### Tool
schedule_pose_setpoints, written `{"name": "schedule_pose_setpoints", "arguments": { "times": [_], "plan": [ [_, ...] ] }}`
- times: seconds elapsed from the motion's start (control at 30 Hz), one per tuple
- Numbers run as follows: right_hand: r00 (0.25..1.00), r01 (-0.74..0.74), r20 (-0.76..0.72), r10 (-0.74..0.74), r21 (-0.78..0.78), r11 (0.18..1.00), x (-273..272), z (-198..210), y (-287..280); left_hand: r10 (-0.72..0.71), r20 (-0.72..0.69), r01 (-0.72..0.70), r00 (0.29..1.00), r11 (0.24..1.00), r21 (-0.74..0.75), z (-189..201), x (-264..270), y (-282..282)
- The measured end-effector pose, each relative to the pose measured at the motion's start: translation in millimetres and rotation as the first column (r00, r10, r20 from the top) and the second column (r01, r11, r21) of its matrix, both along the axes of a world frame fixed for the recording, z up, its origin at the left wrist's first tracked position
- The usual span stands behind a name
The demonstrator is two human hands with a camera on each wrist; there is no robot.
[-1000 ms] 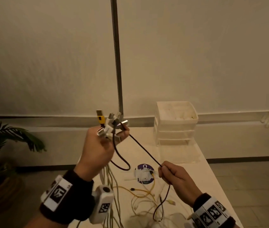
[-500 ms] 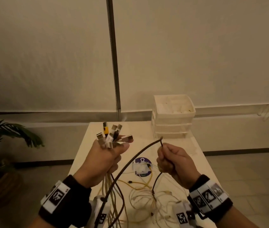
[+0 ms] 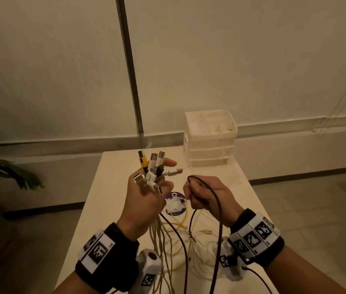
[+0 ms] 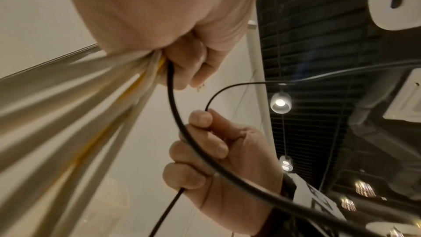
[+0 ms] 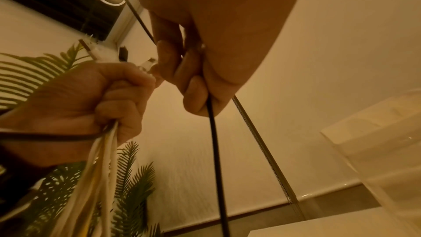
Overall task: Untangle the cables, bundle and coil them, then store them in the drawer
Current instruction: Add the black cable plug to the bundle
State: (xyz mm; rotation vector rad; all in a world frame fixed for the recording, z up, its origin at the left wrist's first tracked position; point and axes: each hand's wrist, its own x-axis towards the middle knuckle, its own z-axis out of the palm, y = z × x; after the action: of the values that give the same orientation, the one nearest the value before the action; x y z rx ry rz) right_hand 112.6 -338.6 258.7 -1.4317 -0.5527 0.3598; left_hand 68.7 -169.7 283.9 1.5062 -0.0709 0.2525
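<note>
My left hand [image 3: 144,200] is raised over the table and grips a bundle of cables [image 3: 157,240] just below their plugs [image 3: 153,170], which fan out above the fist: white ones, a yellow one, a black one. The white and yellow cords [image 4: 95,107] hang down from the fist [image 5: 95,96]. My right hand [image 3: 203,196] sits close beside it and holds a black cable [image 3: 216,206] in its curled fingers [image 4: 200,147]. That black cable [image 5: 214,141] loops over the right hand and drops past the wrist. A clear drawer unit [image 3: 210,139] stands at the table's far right.
Loose white and yellow cables [image 3: 191,238] lie tangled on the white table [image 3: 104,187], around a purple round disc [image 3: 175,203]. A green plant [image 3: 4,172] stands on the floor to the left. A metal pole [image 3: 129,71] runs up the wall behind.
My right hand has risen from the table and come close to the left hand, drawing the black cable up into a loop. The left hand has lowered a little, still holding the plugs.
</note>
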Motion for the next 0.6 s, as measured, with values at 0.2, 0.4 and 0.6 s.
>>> {"name": "schedule_pose_setpoints", "arguments": {
  "times": [0.2, 0.4, 0.6],
  "plan": [
    [0.997, 0.002, 0.077, -0.001, -0.013, 1.000, -7, 5, 10, 0.007, -0.127, -0.027, 0.992, 0.988, -0.153, 0, 0, 1],
    [0.985, 0.036, 0.174, -0.017, -0.107, 0.994, -6, 8, 16, -0.115, -0.205, 0.062, 0.972, 0.966, -0.250, -4, -2, 3],
    [0.993, 0.023, 0.120, -0.009, -0.117, 0.993, -6, 15, 20, -0.228, -0.182, 0.176, 0.956, 0.948, -0.264, -4, -8, 7]
  ]
}}
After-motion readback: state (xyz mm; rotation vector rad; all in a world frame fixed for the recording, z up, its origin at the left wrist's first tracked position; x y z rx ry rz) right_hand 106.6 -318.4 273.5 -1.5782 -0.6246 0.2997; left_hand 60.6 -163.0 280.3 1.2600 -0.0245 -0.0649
